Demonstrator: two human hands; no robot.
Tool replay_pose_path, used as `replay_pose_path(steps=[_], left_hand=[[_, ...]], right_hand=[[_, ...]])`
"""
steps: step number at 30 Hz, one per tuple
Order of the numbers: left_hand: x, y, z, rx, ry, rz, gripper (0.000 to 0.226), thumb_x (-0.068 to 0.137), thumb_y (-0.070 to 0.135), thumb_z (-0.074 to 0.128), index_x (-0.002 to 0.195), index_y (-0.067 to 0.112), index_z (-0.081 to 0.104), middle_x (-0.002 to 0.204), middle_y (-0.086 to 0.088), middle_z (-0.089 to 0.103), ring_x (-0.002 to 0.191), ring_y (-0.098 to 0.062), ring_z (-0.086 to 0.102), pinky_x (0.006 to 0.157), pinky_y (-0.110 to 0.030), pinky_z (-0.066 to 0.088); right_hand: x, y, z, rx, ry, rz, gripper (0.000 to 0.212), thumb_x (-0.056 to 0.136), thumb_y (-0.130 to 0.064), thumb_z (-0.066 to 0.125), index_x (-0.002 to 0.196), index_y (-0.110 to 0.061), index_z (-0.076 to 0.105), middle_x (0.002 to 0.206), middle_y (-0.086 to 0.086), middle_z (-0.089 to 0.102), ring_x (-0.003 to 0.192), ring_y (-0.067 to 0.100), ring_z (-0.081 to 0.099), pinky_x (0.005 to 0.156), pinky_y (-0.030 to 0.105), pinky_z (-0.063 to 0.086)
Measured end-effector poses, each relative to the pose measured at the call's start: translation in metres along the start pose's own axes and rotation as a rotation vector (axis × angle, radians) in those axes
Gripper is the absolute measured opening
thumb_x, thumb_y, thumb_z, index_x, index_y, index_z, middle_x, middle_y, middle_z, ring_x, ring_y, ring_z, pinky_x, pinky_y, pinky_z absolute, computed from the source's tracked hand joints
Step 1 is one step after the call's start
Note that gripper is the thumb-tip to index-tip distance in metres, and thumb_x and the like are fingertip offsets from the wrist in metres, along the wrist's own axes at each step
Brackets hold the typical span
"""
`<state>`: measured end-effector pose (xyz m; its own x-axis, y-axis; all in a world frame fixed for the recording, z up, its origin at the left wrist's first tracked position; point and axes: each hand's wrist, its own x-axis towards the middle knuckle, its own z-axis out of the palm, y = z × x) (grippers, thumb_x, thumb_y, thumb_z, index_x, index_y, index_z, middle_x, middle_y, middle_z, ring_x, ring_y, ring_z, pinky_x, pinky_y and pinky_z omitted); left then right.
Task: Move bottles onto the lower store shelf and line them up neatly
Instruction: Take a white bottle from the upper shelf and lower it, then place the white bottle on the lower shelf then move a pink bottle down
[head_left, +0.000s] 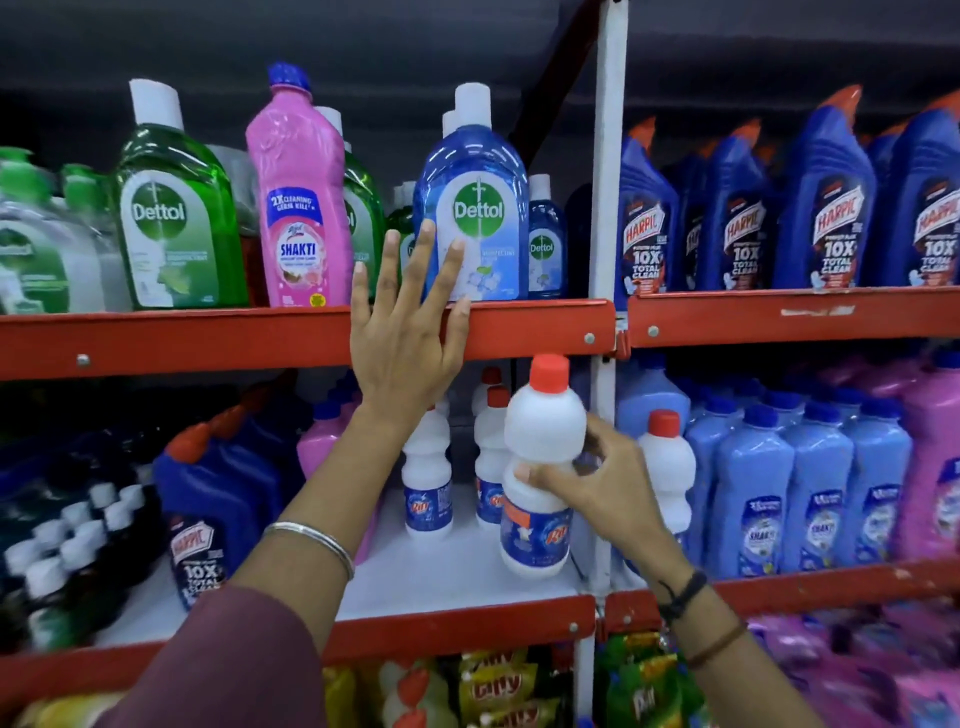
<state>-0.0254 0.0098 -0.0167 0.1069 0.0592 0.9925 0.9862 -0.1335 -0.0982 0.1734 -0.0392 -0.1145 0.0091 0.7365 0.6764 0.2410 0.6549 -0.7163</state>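
Item: white Rin bottle, red cap (540, 467), upright, carried in our right hand (608, 483). The grip is closed around its waist, above the blue label. Position: in front of the lower shelf (457, 566), base just above the white shelf floor at the right end of the bay, beside the white upright post (602, 395).

Left hand (405, 338): grip released, fingers spread, palm against the red edge of the upper shelf (208, 338), fingertips in front of the blue Dettol bottle (470, 208).

Stock already placed: two matching Rin bottles (428, 467) standing further back.

Risks, in our judgement:
- Bottle held one-handed at the narrow waist; a slip would drop it onto the shelf lip.
- Pushed in carelessly, it could knock over the standing pair.
- Spread left fingers could nudge the Dettol bottle.
- Set too near the post, the row goes crooked.
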Motion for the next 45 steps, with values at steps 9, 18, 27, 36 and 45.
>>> replay_pose_path(steps=[9, 18, 27, 36, 45], left_hand=[[-0.001, -0.001, 0.007, 0.022, 0.061, 0.011, 0.049, 0.101, 0.044, 0.03, 0.148, 0.029, 0.036, 0.156, 0.0, 0.034, 0.145, -0.025, 0.028, 0.118, -0.048, 0.019], [-0.002, -0.001, 0.01, 0.036, 0.094, 0.011, 0.049, 0.101, 0.044, 0.03, 0.147, 0.03, 0.037, 0.155, 0.001, 0.036, 0.145, -0.025, 0.029, 0.118, -0.047, 0.019], [-0.002, -0.001, 0.007, 0.041, 0.064, 0.008, 0.049, 0.101, 0.043, 0.031, 0.148, 0.03, 0.035, 0.156, 0.001, 0.034, 0.145, -0.024, 0.027, 0.118, -0.046, 0.017], [-0.003, 0.0, 0.005, 0.035, 0.027, 0.001, 0.05, 0.102, 0.045, 0.025, 0.149, 0.03, 0.031, 0.158, 0.001, 0.03, 0.147, -0.023, 0.024, 0.118, -0.045, 0.014], [-0.003, -0.001, 0.006, 0.028, 0.009, 0.011, 0.05, 0.103, 0.044, 0.025, 0.15, 0.03, 0.027, 0.159, -0.001, 0.028, 0.147, -0.023, 0.023, 0.118, -0.046, 0.013]], right_hand=[[0.0, 0.073, 0.052, -0.048, 0.037, 0.12, 0.064, 0.058, -0.03, 0.085, 0.117, -0.026, 0.059, 0.103, -0.01, 0.064, 0.094, 0.013, 0.063, 0.072, 0.009, 0.047], [0.012, 0.091, 0.07, -0.138, 0.109, 0.166, 0.063, 0.059, -0.031, 0.085, 0.115, -0.018, 0.061, 0.094, -0.011, 0.061, 0.076, -0.006, 0.055, 0.054, -0.002, 0.039], [-0.001, 0.087, 0.063, -0.319, 0.069, 0.136, 0.064, 0.067, -0.053, 0.074, 0.118, -0.017, 0.059, 0.115, 0.005, 0.069, 0.097, 0.02, 0.064, 0.076, 0.035, 0.055], [-0.047, 0.101, -0.02, -0.384, 0.491, -0.298, 0.042, 0.086, -0.046, 0.057, 0.105, -0.009, 0.062, 0.102, 0.006, 0.062, 0.095, 0.015, 0.056, 0.08, 0.021, 0.047], [-0.03, 0.121, -0.069, -0.211, 0.32, 0.153, 0.078, 0.077, -0.03, 0.074, 0.14, -0.023, 0.03, 0.126, 0.0, 0.054, 0.111, 0.018, 0.053, 0.091, 0.038, 0.047]])
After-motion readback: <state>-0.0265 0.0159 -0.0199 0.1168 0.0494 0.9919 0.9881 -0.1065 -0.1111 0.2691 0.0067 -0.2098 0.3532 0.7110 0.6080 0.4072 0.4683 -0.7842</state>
